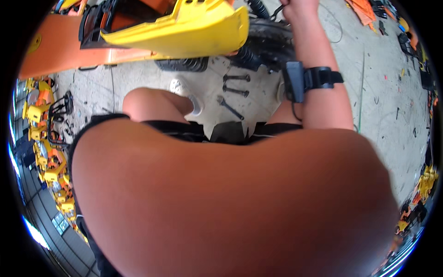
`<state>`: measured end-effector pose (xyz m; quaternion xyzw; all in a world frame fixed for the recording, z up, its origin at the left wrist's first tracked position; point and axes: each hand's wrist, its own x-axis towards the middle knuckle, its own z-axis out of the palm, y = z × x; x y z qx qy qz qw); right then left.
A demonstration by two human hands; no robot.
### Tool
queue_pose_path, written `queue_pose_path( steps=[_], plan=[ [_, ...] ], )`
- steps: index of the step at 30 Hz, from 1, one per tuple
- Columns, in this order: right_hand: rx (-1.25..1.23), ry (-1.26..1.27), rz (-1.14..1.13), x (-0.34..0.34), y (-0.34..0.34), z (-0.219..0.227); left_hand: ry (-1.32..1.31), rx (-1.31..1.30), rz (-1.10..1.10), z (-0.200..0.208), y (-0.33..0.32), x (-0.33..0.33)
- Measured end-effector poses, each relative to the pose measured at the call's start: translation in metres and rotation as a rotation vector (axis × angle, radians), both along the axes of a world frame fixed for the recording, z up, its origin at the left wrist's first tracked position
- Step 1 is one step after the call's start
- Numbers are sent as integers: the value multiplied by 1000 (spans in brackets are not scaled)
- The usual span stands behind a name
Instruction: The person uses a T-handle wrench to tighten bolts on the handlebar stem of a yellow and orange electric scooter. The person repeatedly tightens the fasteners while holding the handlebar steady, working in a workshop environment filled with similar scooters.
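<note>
My right hand point(297, 6) is at the top edge, partly cut off, beside the black tyre point(270, 39) of an orange and yellow vehicle. Its fingers look closed around something; a thin dark piece point(276, 13) sticks out by them, its kind unclear. My left hand is out of view. The vehicle's yellow body panel point(184, 39) spans the upper middle, with a black coil spring point(247, 54) under it. On the floor between my legs lie an open-ended wrench point(230, 108) and two short dark bars with thick ends, the upper bar point(236, 77) and the lower bar point(236, 91).
The vehicle's orange body point(55, 44) stretches to the far left. Beyond my left knee stands a black frame point(59, 117), near rows of yellow and orange vehicles point(39, 113). An orange sheet point(362, 11) and scattered parts lie on the concrete floor point(383, 87) at right.
</note>
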<state>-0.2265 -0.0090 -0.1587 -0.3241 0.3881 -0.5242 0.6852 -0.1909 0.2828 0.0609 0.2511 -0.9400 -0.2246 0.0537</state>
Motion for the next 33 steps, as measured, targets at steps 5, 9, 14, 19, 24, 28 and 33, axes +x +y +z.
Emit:
queue_pose_path(
  steps=[5,9,14,19,24,28,33],
  plan=[
    [-6,23,-22,6,5,0,2,54,-55,-1,13,-6],
    [-44,11,-28,8,9,2,-6,79,-83,-4,14,-2],
    [-30,31,-35,9,12,7,-24,128,-67,-10,15,2],
    [3,-7,-17,14,10,3,-7,149,-57,-14,12,7],
    [-3,54,-20,14,10,-2,16,142,-102,-19,7,-5],
    [22,17,-27,16,13,4,39,136,-107,-21,5,-14],
    [29,43,-9,13,13,7,32,103,-82,-21,6,-22]
  ],
)
